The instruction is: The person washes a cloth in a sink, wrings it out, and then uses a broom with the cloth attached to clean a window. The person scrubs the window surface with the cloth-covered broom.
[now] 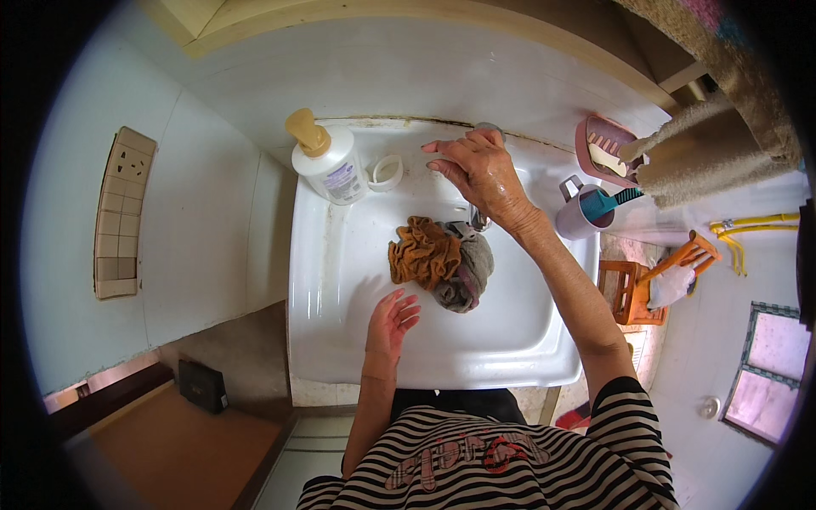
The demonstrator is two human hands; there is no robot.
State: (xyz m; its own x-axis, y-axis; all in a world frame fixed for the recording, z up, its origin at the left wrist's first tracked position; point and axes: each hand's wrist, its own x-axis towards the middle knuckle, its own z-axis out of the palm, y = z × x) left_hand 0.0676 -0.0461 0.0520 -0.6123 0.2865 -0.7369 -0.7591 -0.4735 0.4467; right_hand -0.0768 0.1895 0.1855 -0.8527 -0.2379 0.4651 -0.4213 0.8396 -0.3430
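My left hand (394,322) hovers over the front left of a white ceramic sink (510,319), its fingers apart and holding nothing. Just beyond its fingertips a crumpled brown cloth (424,253) lies in the basin, against a grey cloth (475,268) on its right. My right hand (481,166) is raised over the back rim, wet, with thumb and index finger apart and nothing between them. It partly hides a faucet (478,218) and a round grey knob (491,129) behind it; whether it touches either I cannot tell.
A white pump bottle (335,166) and a small white cup-like holder (385,173) stand at the back left. On the right are a mug (570,220) with a teal comb (599,204), a pink soap dish (590,150), a hanging towel (714,153) and an orange stool (631,293).
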